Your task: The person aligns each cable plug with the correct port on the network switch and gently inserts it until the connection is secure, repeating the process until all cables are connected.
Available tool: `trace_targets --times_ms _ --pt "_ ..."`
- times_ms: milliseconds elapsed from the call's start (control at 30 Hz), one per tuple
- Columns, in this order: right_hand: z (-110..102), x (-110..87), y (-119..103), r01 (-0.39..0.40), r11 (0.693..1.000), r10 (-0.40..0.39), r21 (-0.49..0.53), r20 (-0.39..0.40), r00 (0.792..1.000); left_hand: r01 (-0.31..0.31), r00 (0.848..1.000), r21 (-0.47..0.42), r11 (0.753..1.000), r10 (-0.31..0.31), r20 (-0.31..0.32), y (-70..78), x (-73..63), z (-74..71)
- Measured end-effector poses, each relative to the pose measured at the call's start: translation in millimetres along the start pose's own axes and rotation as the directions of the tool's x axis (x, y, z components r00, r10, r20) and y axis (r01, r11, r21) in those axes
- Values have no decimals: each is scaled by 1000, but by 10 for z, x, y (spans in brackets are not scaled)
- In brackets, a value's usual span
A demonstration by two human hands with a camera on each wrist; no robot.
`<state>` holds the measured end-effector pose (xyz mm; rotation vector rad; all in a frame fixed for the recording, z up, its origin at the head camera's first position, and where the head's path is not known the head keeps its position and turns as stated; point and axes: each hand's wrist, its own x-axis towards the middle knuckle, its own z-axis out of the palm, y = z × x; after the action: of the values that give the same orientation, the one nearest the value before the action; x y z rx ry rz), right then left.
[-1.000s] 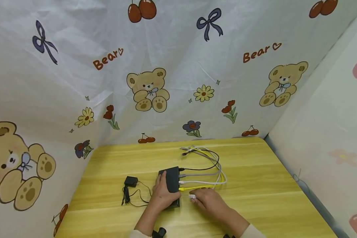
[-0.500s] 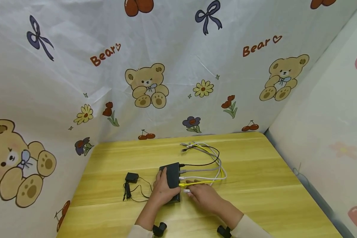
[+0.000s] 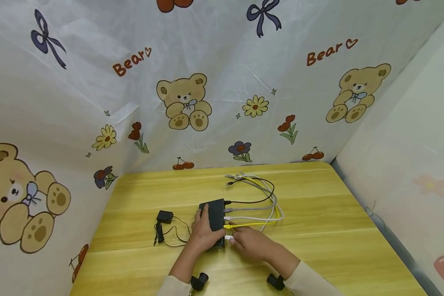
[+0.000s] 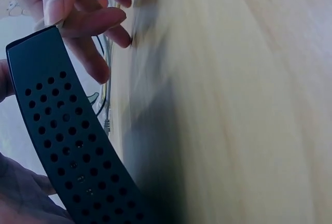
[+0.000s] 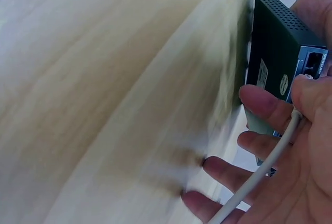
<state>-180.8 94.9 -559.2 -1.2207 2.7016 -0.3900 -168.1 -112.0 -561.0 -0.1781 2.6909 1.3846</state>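
Note:
A black network switch (image 3: 216, 211) with a perforated side lies on the wooden table. My left hand (image 3: 202, 235) grips it, fingers over the top and thumb at the port edge. With thumb and finger, my right hand (image 3: 254, 243) pinches the plug (image 3: 228, 237) of a white network cable at the near end of the port side. In the right wrist view the white cable (image 5: 259, 172) runs across the palm, and an uncovered port (image 5: 313, 62) shows above the thumb. Fingers hide whether the plug is inside a port. Black, grey, white and yellow cables (image 3: 244, 225) are plugged in farther along.
A black power adapter (image 3: 165, 216) with a bundled cord lies left of the switch. The cables' loose ends (image 3: 240, 176) gather toward the table's back. A patterned white sheet (image 3: 222, 139) hangs behind the table (image 3: 318, 213).
My right hand has moved left with the white cable's plug, from beside the switch up to its port side. The left hand keeps its hold on the switch. The head view has tilted slightly.

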Motion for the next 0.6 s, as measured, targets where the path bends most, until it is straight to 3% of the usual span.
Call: trace_targets --times_ms 467,600 --pt "-122 77 -73 -33 999 37 -24 149 988 24 1000 11 1000 -23 -19 1 -11 41" --pt "-135 87 -104 -56 997 62 -48 144 988 25 999 11 1000 -25 -20 3 0 41"
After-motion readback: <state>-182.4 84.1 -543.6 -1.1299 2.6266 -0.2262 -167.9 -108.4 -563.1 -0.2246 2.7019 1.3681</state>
